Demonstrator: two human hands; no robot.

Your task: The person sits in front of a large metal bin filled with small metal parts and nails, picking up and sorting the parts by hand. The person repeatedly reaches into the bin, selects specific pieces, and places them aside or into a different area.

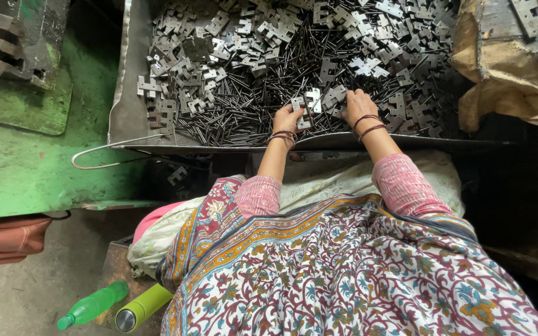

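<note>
Hinge plate (pixel 299 104) — pinched in left hand (pixel 286 118) grip — right hand (pixel 357 106) closed on hinge pieces (pixel 334 96).

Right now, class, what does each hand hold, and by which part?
The left hand pinches a grey hinge plate by its lower edge. The right hand rests on the pile of plates; its hold cannot be told.

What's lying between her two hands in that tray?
In the head view, flat metal hinge plates lie between the left hand and right hand, on a bed of thin dark pins.
</note>
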